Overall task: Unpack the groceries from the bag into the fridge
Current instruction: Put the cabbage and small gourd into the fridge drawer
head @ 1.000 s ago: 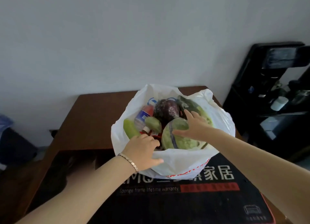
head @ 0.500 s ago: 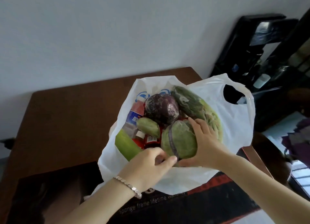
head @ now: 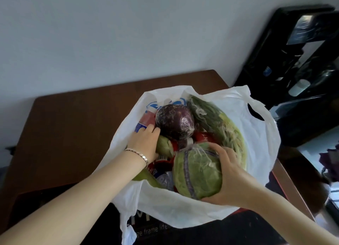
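Wrapping the right hand (head: 233, 173) round the green cabbage (head: 197, 171) now, with fingers curled over its far side and palm cupping it from the right and below, instead of lying flat on its top as a second ago. Lifting it, by the look of things, toward the near rim of the white plastic bag (head: 256, 134), yet still keeping it within the bag's mouth, just above the red packets (head: 203, 136) and not clear of the plastic. Moving the left hand (head: 145, 143) meanwhile away from the near rim, where touching the cabbage half a second ago, and reaching deeper along the bag's left side, with fingers lightly bent, tips lying between the labelled bottle (head: 145, 121) and the purple cabbage (head: 174, 121), and the thumb side resting against a small green vegetable (head: 164, 146). Not showing whether gripping that vegetable or merely holding the neighbours down, so leaving that open. Reading all this as passing from feeling over the load to actually drawing out one piece, probably steadying the rest to stop it tumbling after. Still leaving the wrapped leafy greens (head: 216, 123), the bottle, the purple cabbage and the packets inside the bag on the brown table (head: 73, 125). Seeing no fridge anywhere in view, so judging the carrying and shelving as still lying ahead.
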`<move>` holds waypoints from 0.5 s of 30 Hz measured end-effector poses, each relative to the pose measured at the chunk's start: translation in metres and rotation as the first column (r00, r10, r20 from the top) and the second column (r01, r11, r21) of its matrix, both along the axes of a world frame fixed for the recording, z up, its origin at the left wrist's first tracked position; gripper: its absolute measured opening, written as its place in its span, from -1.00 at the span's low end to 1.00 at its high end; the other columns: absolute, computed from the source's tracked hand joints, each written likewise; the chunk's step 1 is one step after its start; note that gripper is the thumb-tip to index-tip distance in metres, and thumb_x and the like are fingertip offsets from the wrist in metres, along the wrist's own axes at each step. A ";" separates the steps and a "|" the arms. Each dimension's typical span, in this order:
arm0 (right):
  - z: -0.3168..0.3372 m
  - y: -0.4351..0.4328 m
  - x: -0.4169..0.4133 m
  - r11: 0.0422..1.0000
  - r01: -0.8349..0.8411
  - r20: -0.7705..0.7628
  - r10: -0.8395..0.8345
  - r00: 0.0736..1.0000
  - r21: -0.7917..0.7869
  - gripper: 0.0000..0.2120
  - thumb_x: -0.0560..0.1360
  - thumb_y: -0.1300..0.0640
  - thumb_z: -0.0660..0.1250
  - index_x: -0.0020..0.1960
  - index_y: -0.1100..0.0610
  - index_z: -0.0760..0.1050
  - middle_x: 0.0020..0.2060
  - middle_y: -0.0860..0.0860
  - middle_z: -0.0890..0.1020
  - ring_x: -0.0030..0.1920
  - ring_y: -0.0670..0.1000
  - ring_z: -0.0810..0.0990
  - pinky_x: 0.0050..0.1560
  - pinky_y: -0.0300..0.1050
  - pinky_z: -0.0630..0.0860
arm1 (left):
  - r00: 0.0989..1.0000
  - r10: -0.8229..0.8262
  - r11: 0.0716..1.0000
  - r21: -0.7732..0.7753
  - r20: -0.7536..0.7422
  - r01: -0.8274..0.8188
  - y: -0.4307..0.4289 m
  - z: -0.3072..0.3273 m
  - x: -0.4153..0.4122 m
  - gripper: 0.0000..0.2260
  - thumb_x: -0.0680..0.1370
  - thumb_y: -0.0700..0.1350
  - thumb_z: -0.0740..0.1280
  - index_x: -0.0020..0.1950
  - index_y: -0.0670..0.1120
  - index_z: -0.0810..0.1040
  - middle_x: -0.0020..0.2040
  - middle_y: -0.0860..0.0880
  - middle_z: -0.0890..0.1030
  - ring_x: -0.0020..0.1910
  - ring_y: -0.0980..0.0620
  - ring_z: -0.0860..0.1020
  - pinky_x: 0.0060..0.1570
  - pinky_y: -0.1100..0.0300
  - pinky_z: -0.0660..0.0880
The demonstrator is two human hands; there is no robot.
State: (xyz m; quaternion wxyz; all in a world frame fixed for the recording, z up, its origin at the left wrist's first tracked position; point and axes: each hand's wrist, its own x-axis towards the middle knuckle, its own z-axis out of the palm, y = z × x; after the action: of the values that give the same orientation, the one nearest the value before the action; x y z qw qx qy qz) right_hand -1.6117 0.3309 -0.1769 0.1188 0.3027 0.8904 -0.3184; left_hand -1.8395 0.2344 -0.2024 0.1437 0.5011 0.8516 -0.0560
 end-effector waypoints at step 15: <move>-0.006 0.016 0.002 0.996 -0.021 -0.077 0.014 0.997 -0.088 0.04 0.01 -0.32 0.51 0.13 -0.61 -0.22 0.15 -0.30 0.10 0.25 -0.14 0.21 0.25 -0.12 0.39 | 0.915 0.297 0.859 0.343 0.273 -0.381 -0.029 0.031 0.026 -0.69 0.34 0.09 0.44 -0.05 -0.04 0.51 -0.13 0.05 0.51 -0.14 0.01 0.54 -0.25 0.20 0.46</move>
State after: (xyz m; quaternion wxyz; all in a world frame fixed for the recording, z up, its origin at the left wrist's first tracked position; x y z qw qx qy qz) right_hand -1.6100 0.3465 -0.1828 0.1010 0.2769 0.8820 -0.3678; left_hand -1.8136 0.2053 -0.1719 0.1384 0.3639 0.9005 0.1938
